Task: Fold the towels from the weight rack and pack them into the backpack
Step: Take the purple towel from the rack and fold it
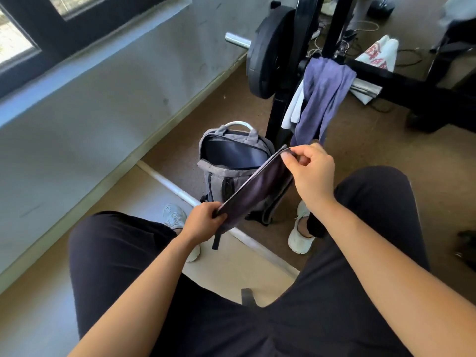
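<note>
This is a gym room. A black weight rack (279,124) carries a heavy plate (265,60) on a steel bar (237,40). It stands on brown carpet (219,106) beside a grey wall (116,99).

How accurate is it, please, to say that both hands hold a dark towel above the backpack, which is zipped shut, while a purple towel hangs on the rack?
Not quite: the head view shows the backpack unzipped, its top open. Otherwise the left hand and right hand hold the dark towel above it, and the purple towel hangs on the rack.
</note>
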Available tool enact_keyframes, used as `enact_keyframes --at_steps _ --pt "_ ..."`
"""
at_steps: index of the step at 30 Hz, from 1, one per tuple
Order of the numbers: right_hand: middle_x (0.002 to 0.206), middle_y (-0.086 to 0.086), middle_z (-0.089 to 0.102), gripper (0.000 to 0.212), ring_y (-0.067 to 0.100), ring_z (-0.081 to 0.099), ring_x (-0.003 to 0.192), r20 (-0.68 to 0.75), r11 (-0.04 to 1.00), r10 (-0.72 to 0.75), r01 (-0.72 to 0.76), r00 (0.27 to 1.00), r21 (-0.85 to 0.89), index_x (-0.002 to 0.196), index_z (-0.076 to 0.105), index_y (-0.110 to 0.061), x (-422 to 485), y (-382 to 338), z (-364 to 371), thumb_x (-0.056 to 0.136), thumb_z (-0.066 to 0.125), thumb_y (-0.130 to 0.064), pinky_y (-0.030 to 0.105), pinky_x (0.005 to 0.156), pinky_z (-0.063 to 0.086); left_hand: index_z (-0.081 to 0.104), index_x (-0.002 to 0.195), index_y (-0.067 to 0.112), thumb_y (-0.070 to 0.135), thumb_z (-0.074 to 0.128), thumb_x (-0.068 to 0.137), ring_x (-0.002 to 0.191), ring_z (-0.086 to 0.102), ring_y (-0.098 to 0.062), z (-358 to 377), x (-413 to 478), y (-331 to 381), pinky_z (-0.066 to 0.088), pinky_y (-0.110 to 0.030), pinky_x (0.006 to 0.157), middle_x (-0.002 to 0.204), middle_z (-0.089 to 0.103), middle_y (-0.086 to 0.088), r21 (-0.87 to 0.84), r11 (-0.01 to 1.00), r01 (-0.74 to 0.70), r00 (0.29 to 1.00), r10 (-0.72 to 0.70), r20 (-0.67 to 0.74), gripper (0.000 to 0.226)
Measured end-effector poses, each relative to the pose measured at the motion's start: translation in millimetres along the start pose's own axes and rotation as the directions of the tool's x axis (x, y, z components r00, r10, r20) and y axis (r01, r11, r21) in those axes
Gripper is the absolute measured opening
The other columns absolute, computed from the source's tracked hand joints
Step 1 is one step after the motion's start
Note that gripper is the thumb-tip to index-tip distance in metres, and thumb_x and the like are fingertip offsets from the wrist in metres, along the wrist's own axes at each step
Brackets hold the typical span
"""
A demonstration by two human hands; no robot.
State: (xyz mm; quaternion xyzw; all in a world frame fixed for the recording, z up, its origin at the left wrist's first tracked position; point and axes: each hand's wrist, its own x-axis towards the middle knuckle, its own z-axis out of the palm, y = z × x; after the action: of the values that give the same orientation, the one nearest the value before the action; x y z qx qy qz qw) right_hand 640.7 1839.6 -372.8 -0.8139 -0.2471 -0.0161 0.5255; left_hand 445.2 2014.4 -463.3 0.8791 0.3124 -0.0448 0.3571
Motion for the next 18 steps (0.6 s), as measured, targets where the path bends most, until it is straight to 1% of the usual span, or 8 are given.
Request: enact_keyframes --at_steps 2,5,7,10,11,13,15,18 --pt "0.082 -0.006 0.053 0.012 0.009 0.053 0.071 -0.045 0.999 0.017 -0.019 0.999 -0.046 0.092 0.076 -0.011 6.7 10.2 -2.3 0.088 0.073 -0.022 0.009 0.069 0.040 0.062 0.072 0.020 0.019 0.066 0.091 0.062 0.050 -0.017 -0.4 2.9 -4.1 0.044 -0.038 0.062 0.062 0.057 0.003 -0.006 0.999 0.043 0.998 -0.043 -0.039 0.019" --pt "0.084 0.000 0.066 0.016 0.017 0.062 0.078 -0.073 0.993 0.114 -0.117 0.991 -0.028 0.092 0.074 -0.010 15.4 25.3 -5.8 0.092 0.069 -0.025 0.031 0.074 0.051 0.069 0.079 0.012 0.023 0.072 0.090 0.060 0.047 -0.017 -4.4 5.6 -9.5 0.040 -0.034 0.060 0.062 0.057 -0.004 -0.049 0.994 0.098 0.989 -0.103 -0.106 0.016" --pt "0.082 0.001 0.069 0.017 0.018 0.063 0.078 -0.103 0.983 0.182 -0.184 0.978 -0.012 0.091 0.072 -0.009 21.5 33.7 -8.5 0.093 0.067 -0.024 0.037 0.075 0.051 0.075 0.080 0.014 0.020 0.076 0.089 0.058 0.048 -0.013 -9.3 3.4 -7.1 0.039 -0.028 0.059 0.062 0.060 -0.004 -0.186 0.976 0.115 0.981 -0.141 -0.133 0.011" --pt "0.079 0.001 0.066 0.017 0.023 0.064 0.079 -0.148 0.965 0.253 -0.260 0.956 -0.033 0.087 0.070 -0.008 30.4 45.1 -13.1 0.093 0.067 -0.023 0.039 0.076 0.051 0.079 0.084 0.017 0.015 0.075 0.092 0.068 0.051 -0.014 -19.8 -5.4 8.5 0.045 -0.030 0.068 0.072 0.064 -0.005 -0.539 0.837 0.097 0.977 -0.183 -0.108 0.009" --pt "0.079 0.001 0.066 0.018 0.025 0.065 0.080 -0.152 0.955 0.282 -0.291 0.947 -0.046 0.087 0.071 -0.007 32.6 49.5 -14.1 0.093 0.067 -0.024 0.039 0.077 0.051 0.080 0.086 0.019 0.014 0.074 0.094 0.071 0.054 -0.014 -23.2 -7.7 12.8 0.047 -0.031 0.069 0.076 0.066 -0.004 -0.604 0.791 0.096 0.976 -0.194 -0.100 0.011" --pt "0.078 0.003 0.069 0.018 0.029 0.069 0.081 -0.143 0.936 0.339 -0.349 0.930 -0.048 0.088 0.073 -0.008 35.0 55.8 -14.5 0.091 0.068 -0.025 0.042 0.078 0.055 0.080 0.087 0.022 0.017 0.071 0.096 0.075 0.060 -0.013 -29.5 -11.7 19.3 0.053 -0.030 0.068 0.081 0.072 -0.001 -0.654 0.750 0.100 0.970 -0.218 -0.102 0.014" --pt "0.079 0.004 0.072 0.018 0.029 0.071 0.078 -0.128 0.926 0.366 -0.374 0.922 -0.049 0.086 0.074 -0.011 35.1 60.2 -12.8 0.089 0.069 -0.028 0.051 0.076 0.059 0.080 0.089 0.016 0.022 0.069 0.098 0.078 0.065 -0.014 -33.6 -15.2 23.3 0.057 -0.029 0.064 0.084 0.074 -0.003 -0.719 0.690 0.088 0.964 -0.241 -0.114 0.016" --pt "0.078 0.003 0.073 0.016 0.028 0.072 0.077 -0.056 0.923 0.379 -0.382 0.924 -0.048 0.083 0.074 -0.015 32.6 67.1 -8.8 0.087 0.071 -0.030 0.053 0.072 0.061 0.078 0.090 0.008 0.026 0.066 0.100 0.077 0.068 -0.015 -36.3 -13.9 22.9 0.060 -0.030 0.065 0.081 0.074 -0.004 -0.802 0.596 0.032 0.935 -0.301 -0.187 0.024"
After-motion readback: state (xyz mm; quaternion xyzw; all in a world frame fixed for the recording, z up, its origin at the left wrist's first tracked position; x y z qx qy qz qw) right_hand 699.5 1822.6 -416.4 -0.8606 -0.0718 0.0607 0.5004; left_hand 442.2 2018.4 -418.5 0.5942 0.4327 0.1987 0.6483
